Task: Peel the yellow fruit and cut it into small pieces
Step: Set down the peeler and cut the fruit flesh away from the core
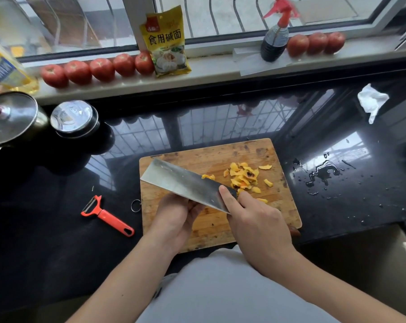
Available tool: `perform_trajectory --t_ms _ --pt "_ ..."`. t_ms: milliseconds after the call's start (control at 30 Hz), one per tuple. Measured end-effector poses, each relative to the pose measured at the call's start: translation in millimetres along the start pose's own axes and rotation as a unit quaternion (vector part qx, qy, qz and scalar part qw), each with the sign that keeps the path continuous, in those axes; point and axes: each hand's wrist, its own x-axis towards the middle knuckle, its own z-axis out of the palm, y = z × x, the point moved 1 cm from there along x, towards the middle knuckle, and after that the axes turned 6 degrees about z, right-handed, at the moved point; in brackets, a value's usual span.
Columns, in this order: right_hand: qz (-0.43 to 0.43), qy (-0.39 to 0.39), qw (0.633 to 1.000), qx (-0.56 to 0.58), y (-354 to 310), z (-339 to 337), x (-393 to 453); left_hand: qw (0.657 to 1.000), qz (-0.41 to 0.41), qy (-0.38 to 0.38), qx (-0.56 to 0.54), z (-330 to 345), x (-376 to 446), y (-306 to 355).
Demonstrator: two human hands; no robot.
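1. Your R hand [255,220] is nearest: wrapped around the cleaver [185,183] at the handle end, index finger laid on the blade flat.
2. L hand [174,215] sits just beside it under the blade's lower edge, fingers curled up against the steel; can't tell if anything is held in the palm.
3. Blade's long axis runs from your R grip up and left, across the cutting board [279,206]; it looks lifted and tilted, not flat on the wood.
4. Yellow fruit pieces [244,176] lie beyond the grip, on the board's far right part, touching the blade near its heel. No whole fruit seen.
5. Judgement: pile is far-right of both hands, R hand nearer, so next cuts favour swinging the tip right.
6. Peeler [106,215] lies on the counter left of the board, untouched.
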Motion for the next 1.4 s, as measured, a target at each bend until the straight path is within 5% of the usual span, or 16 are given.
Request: perform_trajectory --t_ms 233,400,467,633,867,1000,1133,1400 --pt "0.03 -0.041 0.999 -0.014 16.8 6.7 -3.6 0.998 -0.051 0.021 -0.005 -11.9 17.4 -7.9" --pt "0.182 -0.085 0.979 -0.042 55.5 14.6 0.2 0.999 -0.046 0.016 0.003 -22.6 23.3 -3.3" --pt "0.236 -0.1 0.967 0.005 67.8 16.8 0.9 0.995 -0.007 0.033 0.099 -35.7 32.6 3.8" --pt "0.352 -0.16 0.9 0.201 70.6 19.2 1.9 0.883 0.078 0.059 0.459 -81.2 72.3 18.9" --pt "0.267 -0.271 0.895 0.234 4.7 59.4 15.5 0.772 0.116 -0.023 0.625 -109.6 102.3 4.5" --pt "0.299 -0.259 0.893 0.214 12.1 74.7 20.2 0.779 0.144 -0.002 0.61 -123.3 99.7 -5.7" --pt "0.353 -0.232 0.886 0.192 43.6 68.6 12.6 0.782 0.13 -0.069 0.605 -129.6 76.8 -15.0" --pt "0.383 -0.218 0.858 0.266 54.9 60.3 8.6 0.513 0.244 -0.18 0.803 -138.3 67.8 -24.7"
